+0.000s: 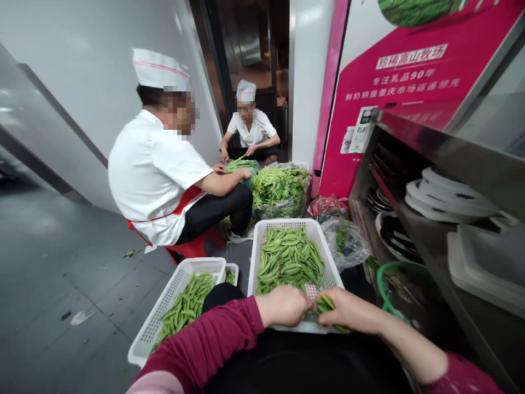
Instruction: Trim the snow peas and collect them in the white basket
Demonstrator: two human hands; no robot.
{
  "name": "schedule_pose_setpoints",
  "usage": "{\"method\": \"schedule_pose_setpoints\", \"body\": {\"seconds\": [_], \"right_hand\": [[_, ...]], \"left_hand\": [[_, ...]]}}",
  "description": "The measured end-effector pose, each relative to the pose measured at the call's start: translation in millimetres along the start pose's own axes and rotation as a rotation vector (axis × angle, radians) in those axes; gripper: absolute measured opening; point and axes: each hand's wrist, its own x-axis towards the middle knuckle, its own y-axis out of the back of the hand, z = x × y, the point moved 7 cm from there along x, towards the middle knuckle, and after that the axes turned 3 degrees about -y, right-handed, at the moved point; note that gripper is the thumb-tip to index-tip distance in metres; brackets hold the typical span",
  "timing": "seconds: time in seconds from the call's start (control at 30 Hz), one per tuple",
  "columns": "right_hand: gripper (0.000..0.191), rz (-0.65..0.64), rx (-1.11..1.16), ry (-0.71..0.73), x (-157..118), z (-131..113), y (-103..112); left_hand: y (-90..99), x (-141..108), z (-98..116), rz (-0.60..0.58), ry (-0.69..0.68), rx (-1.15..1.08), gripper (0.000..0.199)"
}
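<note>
A white plastic basket point(255, 257) of green pea pods point(289, 260) stands in front of my knees. Over its near edge my two hands almost meet. My right hand point(348, 310) is closed around several pea pods, which stick out on both sides of the fingers. Beside it, my left hand point(287, 305) is closed with its fingertips pinched toward the right hand; what it grips is hidden. A second white basket point(141, 339) with more pods sits at my left knee.
Two people in white caps, one seated point(159, 164) and one crouching point(254, 128), handle greens ahead. A bag of leafy greens point(281, 189) stands beyond the basket. On the right are a metal shelf with plates point(443, 194) and a green-rimmed basket point(383, 282).
</note>
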Motion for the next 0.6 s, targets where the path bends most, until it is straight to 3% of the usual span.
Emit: {"method": "schedule_pose_setpoints", "body": {"seconds": [0.1,0.2,0.3,0.4,0.47,0.5,0.53,0.6], "right_hand": [[0.008,0.081,-0.242,0.149,-7,-21,7],[0.010,0.277,-0.159,0.256,-16,-36,19],[0.018,0.634,0.195,0.174,-21,-21,46],[0.024,0.898,0.777,0.110,-18,18,67],[0.025,0.916,0.985,0.070,-9,40,72],[0.024,0.866,0.976,0.038,-1,47,72],[0.022,0.789,0.883,-0.004,9,50,69],[0.018,0.597,0.483,-0.141,32,52,53]], "left_hand": [[10.1,-1,-7,0.035,-0.007,-0.412,0.016],[20.0,3,-17,0.163,0.109,-0.983,0.022],[21.0,9,-30,0.390,0.332,-1.359,0.026],[11.5,9,-40,0.522,0.463,-1.575,0.024],[1.6,1,-49,0.548,0.515,-1.673,0.022],[-3.4,-5,-55,0.564,0.544,-1.712,0.020],[-8.1,-13,-61,0.586,0.575,-1.745,0.019],[-15.8,-28,-72,0.630,0.628,-1.787,0.018]]}}
